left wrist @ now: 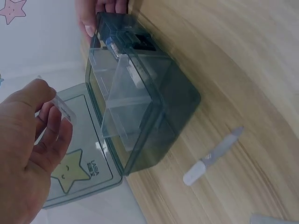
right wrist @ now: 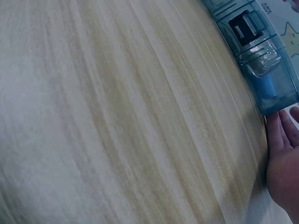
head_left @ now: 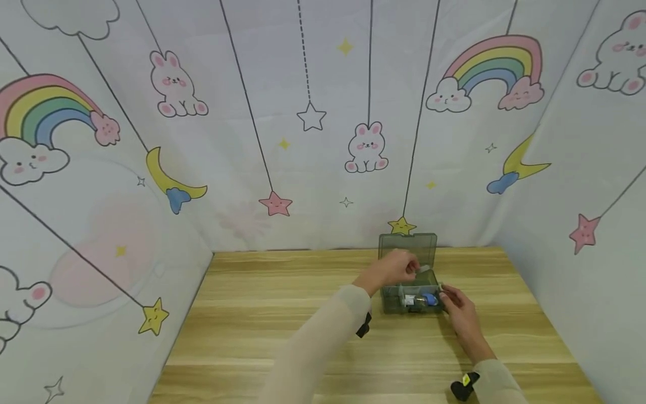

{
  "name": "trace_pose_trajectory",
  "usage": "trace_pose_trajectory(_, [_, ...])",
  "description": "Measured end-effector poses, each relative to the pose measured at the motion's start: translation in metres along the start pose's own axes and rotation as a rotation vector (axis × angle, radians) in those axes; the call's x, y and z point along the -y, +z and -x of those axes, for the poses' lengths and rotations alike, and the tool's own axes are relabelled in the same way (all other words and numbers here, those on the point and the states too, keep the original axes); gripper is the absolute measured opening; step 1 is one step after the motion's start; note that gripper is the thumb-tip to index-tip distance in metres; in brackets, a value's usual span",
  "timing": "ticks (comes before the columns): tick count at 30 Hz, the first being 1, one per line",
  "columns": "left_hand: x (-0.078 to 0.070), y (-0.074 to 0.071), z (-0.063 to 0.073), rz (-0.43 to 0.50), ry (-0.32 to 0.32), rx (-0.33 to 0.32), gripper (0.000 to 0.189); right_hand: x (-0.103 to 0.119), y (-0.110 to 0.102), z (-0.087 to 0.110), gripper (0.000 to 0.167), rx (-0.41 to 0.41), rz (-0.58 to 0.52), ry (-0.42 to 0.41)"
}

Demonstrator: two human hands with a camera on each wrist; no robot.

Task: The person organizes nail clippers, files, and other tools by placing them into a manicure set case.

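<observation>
An open translucent grey-green storage box [head_left: 392,306] stands on the table, its hinged lid [head_left: 391,245] tipped back. Over it, my left hand [head_left: 392,268] pinches a small translucent strip with dark print [left wrist: 65,109] between thumb and fingers. My right hand [head_left: 461,315] grips the box's right end, fingers at the corner and rim. Inside, dividers [left wrist: 122,100] make compartments; a clear-wrapped item [right wrist: 266,58] and a blue item [head_left: 430,299] lie near the right end. A nail file with a white handle [left wrist: 214,155] lies on the table beside the box.
The wood-grain table [head_left: 252,314] meets a printed cloth backdrop [head_left: 313,168] behind the box and at both sides. A grey edge of another thing [left wrist: 273,219] shows at the bottom of the left wrist view. A black latch [right wrist: 245,27] marks the box's front.
</observation>
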State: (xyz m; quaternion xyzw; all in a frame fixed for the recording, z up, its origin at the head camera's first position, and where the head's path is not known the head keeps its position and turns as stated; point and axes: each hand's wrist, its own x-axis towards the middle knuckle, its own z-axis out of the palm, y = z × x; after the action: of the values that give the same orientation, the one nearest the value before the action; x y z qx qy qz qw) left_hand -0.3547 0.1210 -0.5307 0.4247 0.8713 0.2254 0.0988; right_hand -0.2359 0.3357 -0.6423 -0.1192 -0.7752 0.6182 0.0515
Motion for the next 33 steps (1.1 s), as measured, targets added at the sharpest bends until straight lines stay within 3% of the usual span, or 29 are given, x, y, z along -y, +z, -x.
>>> trace_pose_trajectory(6, [-0.006,0.007,-0.008,-0.068,0.011,0.014,0.022,-0.001,0.0,-0.001,0.054,-0.005,-0.007,0.008])
trace_pose_trajectory(14, [-0.005,0.016,-0.006,-0.145,-0.011,0.038,0.021,-0.001,0.001,0.001,0.053,-0.002,-0.005,0.02])
trace_pose_trajectory(19, [-0.004,0.019,-0.007,-0.137,-0.012,0.026,0.02,-0.001,0.0,-0.001,0.053,-0.008,0.003,0.004])
trace_pose_trajectory(27, [0.0,0.024,-0.009,-0.13,-0.089,-0.023,0.034,-0.001,0.0,-0.004,0.055,0.014,0.011,0.011])
trace_pose_trajectory(33, [0.011,0.018,0.001,-0.082,-0.035,-0.071,0.036,0.001,-0.001,-0.007,0.052,0.006,0.011,-0.012])
